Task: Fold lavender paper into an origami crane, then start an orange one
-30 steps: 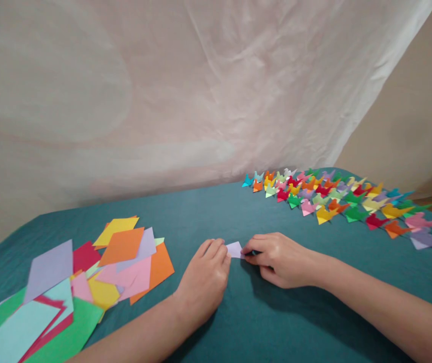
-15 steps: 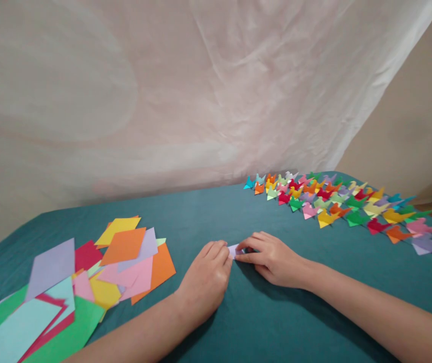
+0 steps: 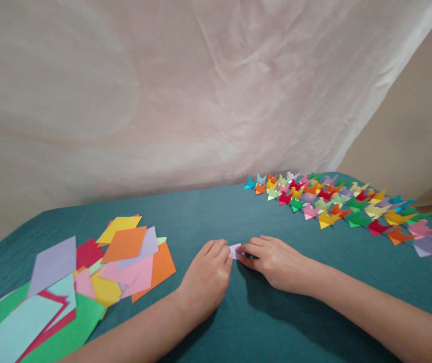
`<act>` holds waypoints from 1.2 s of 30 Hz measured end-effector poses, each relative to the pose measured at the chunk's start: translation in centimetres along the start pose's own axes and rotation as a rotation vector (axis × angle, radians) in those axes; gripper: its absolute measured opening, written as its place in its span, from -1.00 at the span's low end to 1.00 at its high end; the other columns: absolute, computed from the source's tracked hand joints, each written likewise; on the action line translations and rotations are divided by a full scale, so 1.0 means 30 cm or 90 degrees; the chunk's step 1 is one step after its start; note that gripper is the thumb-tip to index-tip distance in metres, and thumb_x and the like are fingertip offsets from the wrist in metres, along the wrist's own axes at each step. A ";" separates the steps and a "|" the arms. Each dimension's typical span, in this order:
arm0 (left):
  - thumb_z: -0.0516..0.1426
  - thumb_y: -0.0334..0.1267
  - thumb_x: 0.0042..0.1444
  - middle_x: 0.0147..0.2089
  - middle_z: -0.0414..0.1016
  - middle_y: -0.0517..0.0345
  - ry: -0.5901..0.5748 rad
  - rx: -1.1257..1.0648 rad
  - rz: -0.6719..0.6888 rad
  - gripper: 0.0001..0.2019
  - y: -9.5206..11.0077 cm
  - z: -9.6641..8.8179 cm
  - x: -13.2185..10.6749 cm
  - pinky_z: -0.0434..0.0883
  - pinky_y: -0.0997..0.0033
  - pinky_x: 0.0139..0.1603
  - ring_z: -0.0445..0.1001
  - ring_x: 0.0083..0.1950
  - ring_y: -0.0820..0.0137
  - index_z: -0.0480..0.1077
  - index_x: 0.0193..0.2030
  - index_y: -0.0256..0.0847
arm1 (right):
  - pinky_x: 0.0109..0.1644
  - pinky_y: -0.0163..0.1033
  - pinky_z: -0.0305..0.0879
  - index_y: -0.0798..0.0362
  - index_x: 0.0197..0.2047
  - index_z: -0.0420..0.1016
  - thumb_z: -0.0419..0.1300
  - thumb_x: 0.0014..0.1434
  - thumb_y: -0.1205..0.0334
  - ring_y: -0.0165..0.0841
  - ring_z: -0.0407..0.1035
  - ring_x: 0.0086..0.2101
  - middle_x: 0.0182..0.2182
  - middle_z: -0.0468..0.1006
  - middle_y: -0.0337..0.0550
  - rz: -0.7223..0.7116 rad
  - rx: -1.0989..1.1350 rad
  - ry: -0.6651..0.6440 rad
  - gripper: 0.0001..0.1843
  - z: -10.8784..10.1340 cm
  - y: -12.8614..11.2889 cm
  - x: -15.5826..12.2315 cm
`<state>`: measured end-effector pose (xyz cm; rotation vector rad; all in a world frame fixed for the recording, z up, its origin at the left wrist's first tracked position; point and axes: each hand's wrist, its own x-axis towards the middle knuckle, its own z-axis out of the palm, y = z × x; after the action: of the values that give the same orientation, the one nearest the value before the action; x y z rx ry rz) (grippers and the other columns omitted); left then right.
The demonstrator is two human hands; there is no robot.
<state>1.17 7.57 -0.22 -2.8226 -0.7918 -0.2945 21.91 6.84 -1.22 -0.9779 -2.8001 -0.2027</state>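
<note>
A small piece of folded lilac paper (image 3: 234,251) lies between my two hands, near the middle of the table. My left hand (image 3: 209,269) is closed on its left end, with the fingers curled and covering much of it. At the other end, the thumb and fingertips of my right hand (image 3: 271,259) pinch the paper's edge. Only a short strip shows between the hands, so its full shape is hidden.
Loose coloured paper sheets (image 3: 125,244) lie in an overlapping pile on the left. Several rows of folded paper birds (image 3: 328,218) stand at the right and back right. Teal cloth (image 3: 201,214) covers the table, and a pale fabric sheet (image 3: 170,101) hangs behind it.
My right hand has shifted slightly down, and its fingers have drawn closer together on the paper. My left hand keeps its hold almost unmoved.
</note>
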 end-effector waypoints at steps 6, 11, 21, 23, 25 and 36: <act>-0.01 -0.48 0.14 -0.15 0.43 -0.12 0.001 -0.014 0.003 -0.78 -0.008 -0.005 0.000 0.31 0.17 0.06 0.31 0.05 0.17 0.41 -0.13 -0.42 | -0.20 -0.19 0.25 0.10 -0.14 0.51 0.02 0.24 0.34 -0.31 0.32 -0.27 -0.21 0.51 -0.04 -0.006 0.058 -0.004 -0.75 0.001 0.018 -0.009; -0.03 -0.51 0.11 -0.04 0.42 -0.17 -0.019 -0.060 0.025 -0.72 -0.012 0.004 -0.008 0.28 0.18 0.13 0.29 0.12 0.18 0.38 -0.07 -0.46 | -0.12 -0.21 0.28 0.02 -0.14 0.54 0.03 0.14 0.48 -0.34 0.34 -0.21 -0.11 0.53 -0.12 0.019 0.226 0.010 -0.66 -0.005 0.040 -0.011; -0.01 -0.53 0.07 -0.06 0.41 -0.13 -0.059 -0.133 0.022 -0.65 -0.032 -0.001 -0.019 0.35 0.17 0.02 0.36 -0.02 0.23 0.32 0.01 -0.40 | -0.21 -0.30 0.33 0.06 0.07 0.38 0.05 0.07 0.47 -0.43 0.36 -0.32 -0.22 0.49 -0.13 0.204 0.550 0.145 -0.53 0.046 0.052 0.025; -0.02 -0.51 0.09 -0.06 0.41 -0.12 -0.051 -0.146 0.027 -0.68 -0.042 0.006 -0.019 0.35 0.18 -0.01 0.36 -0.04 0.23 0.32 0.00 -0.37 | -0.22 -0.31 0.32 0.05 0.07 0.37 0.11 0.08 0.42 -0.43 0.34 -0.33 -0.19 0.46 -0.12 0.221 0.559 0.148 -0.54 0.059 0.051 0.031; -0.04 -0.49 0.13 -0.03 0.40 -0.09 -0.031 -0.164 0.025 -0.70 -0.052 0.016 -0.018 0.35 0.18 -0.02 0.36 -0.03 0.23 0.33 -0.01 -0.32 | -0.23 -0.31 0.31 0.03 0.07 0.37 0.15 0.07 0.38 -0.43 0.32 -0.33 -0.18 0.43 -0.12 0.227 0.546 0.145 -0.55 0.068 0.049 0.036; -0.02 -0.33 0.23 -0.08 0.42 0.02 0.026 -0.182 -0.039 -0.79 -0.069 0.036 -0.013 0.31 0.23 -0.08 0.35 -0.05 0.26 0.38 -0.07 -0.21 | -0.27 -0.30 0.26 0.04 0.00 0.40 0.16 0.06 0.39 -0.41 0.29 -0.35 -0.27 0.40 -0.16 0.246 0.475 0.119 -0.61 0.059 0.032 0.048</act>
<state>-0.10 9.37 -1.08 -3.0460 -0.8921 -0.5109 21.20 8.77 -2.58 -1.1644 -2.1531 0.7032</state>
